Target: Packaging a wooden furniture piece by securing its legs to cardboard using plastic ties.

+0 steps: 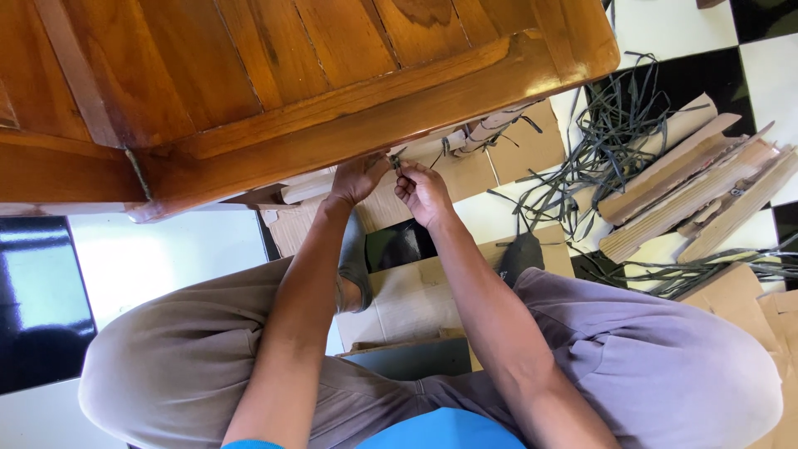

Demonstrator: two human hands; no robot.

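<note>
While the wooden table (332, 91) is looming overhead, the left hand (356, 179) and right hand (422, 193) are meeting under its edge, both pinching a thin dark strap (397, 160) narrowly, seemingly steadying it against wrapped cardboard (465, 170) underneath.

Flattened brown cardboard sheets (465, 179) lie on the checkered floor under the wooden furniture. Folded cardboard corner strips (698, 187) are stacked to the right beside a tangle of dark packing straps (615, 133). No labels, signs or screens show.
</note>
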